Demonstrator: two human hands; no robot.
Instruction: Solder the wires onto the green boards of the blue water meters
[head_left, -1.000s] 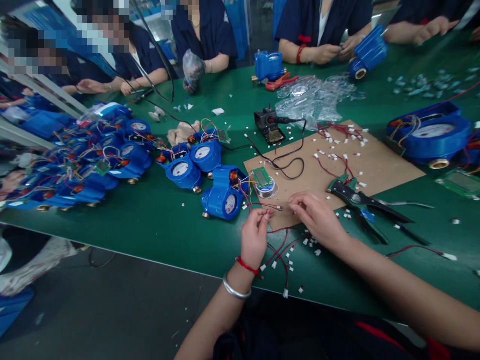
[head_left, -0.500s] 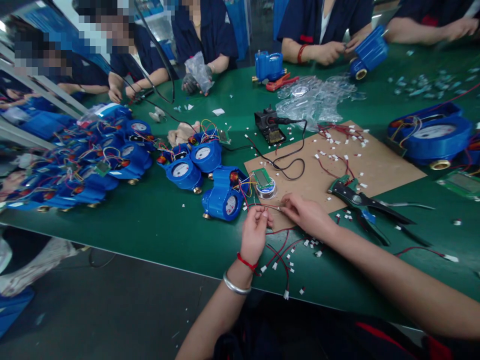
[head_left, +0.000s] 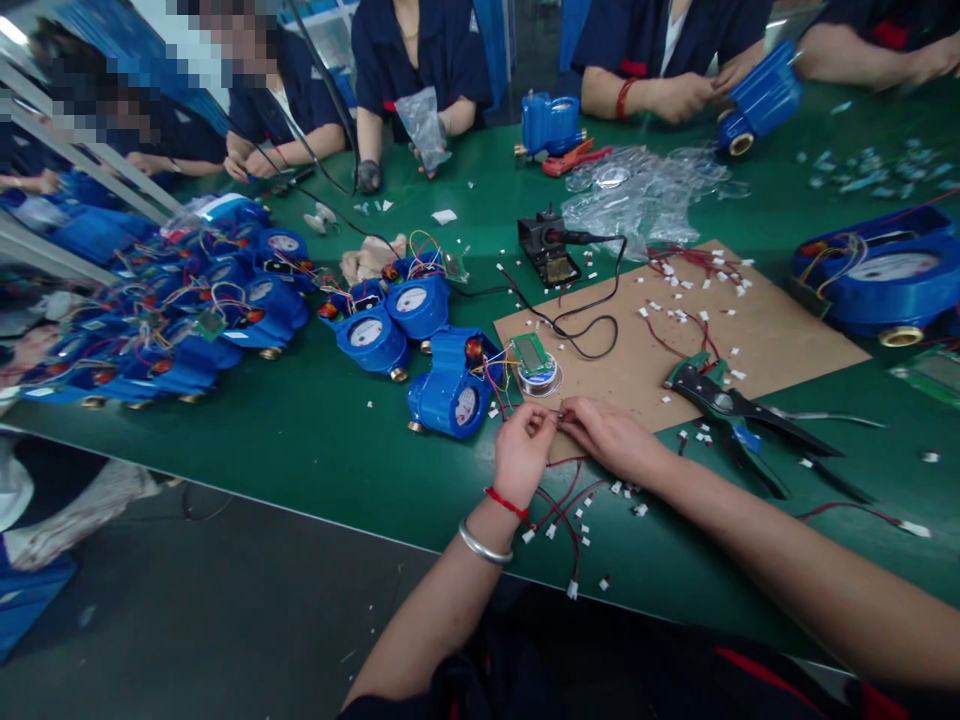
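Note:
Close together over the near-left edge of the brown sheet (head_left: 637,385) are my left hand (head_left: 525,438) and my right hand (head_left: 604,432). Both have their fingers pinched on thin wires that run from the nearest blue meter (head_left: 446,385); the wire ends are hidden by my fingertips. Just beyond my left hand, a green circuit board (head_left: 529,353) rests on a solder spool (head_left: 541,380), with coloured wires linking it to that meter. Red and black leads with white plugs (head_left: 573,588) lie in front of my hands.
Wire strippers (head_left: 724,405) lie right of my hands. A soldering iron stand (head_left: 549,250) and clear plastic covers (head_left: 645,195) are farther back. Many blue meters (head_left: 187,310) crowd the left, another (head_left: 874,275) the right. Co-workers sit across the green table (head_left: 300,430).
My left hand has moved right and up, closer to my right hand, and their fingertips now nearly meet. Across the table, a co-worker's gloved hand has come away from the plastic bag.

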